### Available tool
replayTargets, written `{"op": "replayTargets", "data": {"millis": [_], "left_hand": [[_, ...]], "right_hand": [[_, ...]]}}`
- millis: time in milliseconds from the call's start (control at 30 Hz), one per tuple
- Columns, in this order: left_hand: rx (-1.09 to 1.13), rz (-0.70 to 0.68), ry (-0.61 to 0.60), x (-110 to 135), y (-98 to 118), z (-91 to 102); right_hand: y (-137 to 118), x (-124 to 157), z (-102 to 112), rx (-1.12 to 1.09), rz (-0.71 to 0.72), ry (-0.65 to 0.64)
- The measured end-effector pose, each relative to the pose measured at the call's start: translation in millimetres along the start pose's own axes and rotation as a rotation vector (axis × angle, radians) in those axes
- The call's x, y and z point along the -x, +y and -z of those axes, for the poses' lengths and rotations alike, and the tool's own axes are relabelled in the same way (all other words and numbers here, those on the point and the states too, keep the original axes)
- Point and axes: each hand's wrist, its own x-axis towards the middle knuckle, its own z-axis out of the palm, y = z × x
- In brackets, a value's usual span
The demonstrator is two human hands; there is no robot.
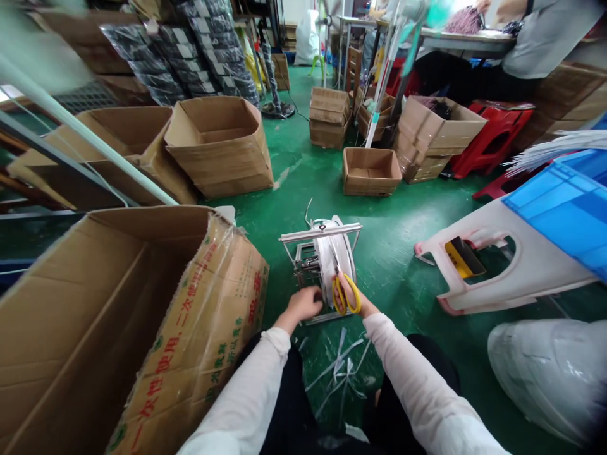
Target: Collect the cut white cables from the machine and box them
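Note:
A reel wound with white material [332,256] stands on the floor in a metal frame [320,234]. My right hand [355,296] grips scissors [351,304] by their yellow handles, with the blades pointing up and away across the face of the reel. At the lower left of the reel is my left hand [305,303], its fingers curled close to the frame; what they hold, if anything, is hidden. Cut pale strips [342,370] lie scattered on the floor between my legs.
A large open cardboard box [190,341] stands close on my left. To the right are a white stool [429,272] bearing a blue crate [564,196] and a plastic-wrapped bundle [550,366]. Further off, a small box [372,172] sits on the green floor; a person's sleeve [545,41] shows beyond.

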Motion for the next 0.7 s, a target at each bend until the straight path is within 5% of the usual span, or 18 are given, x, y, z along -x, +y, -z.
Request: {"op": "replayTargets", "data": {"millis": [133, 233, 567, 700], "left_hand": [[0.007, 0.055, 0.176, -37.8, 13.2, 52.0], [-0.028, 0.105, 0.260, -45.7, 32.3, 60.3], [-0.090, 0.095, 0.219, 2.5, 36.3, 0.4], [-0.085, 0.083, 0.175, 10.0, 31.7, -20.8]], "right_hand": [[4.6, 5.2, -3.4, -0.021, -0.019, 0.017], [3.9, 8.8, -5.2, -0.022, -0.041, 0.034], [-4.8, -1.1, -9.1, 0.108, -0.040, 0.054], [-3.1, -7.4, -9.0, 0.352, 0.052, 0.161]]}}
